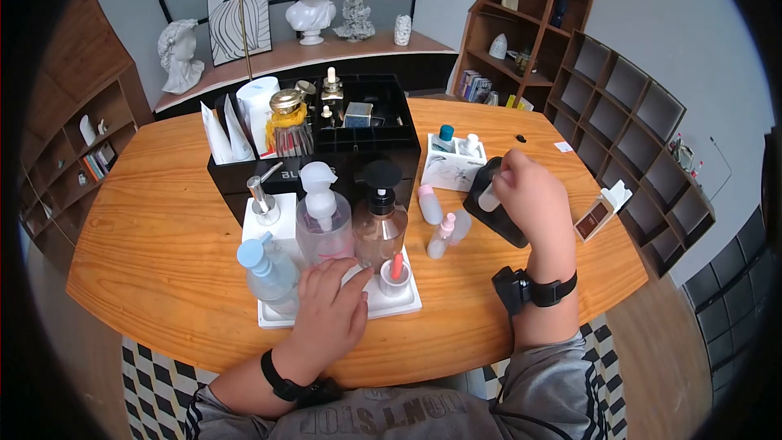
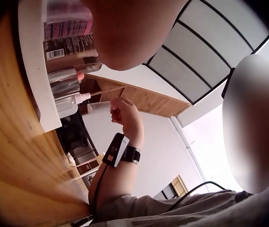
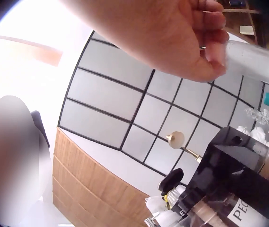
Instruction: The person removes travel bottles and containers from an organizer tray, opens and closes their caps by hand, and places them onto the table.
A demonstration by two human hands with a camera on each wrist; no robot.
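The right hand (image 1: 531, 195) is raised over the right side of the worktop (image 1: 163, 228), its fingers curled round a small clear bottle (image 1: 489, 198) held just in front of a black case (image 1: 498, 210). The left hand (image 1: 332, 303) rests on the front edge of the white tray (image 1: 391, 307), fingers relaxed and holding nothing. The tray carries pump bottles (image 1: 324, 216) and stands before a black organiser (image 1: 383, 134).
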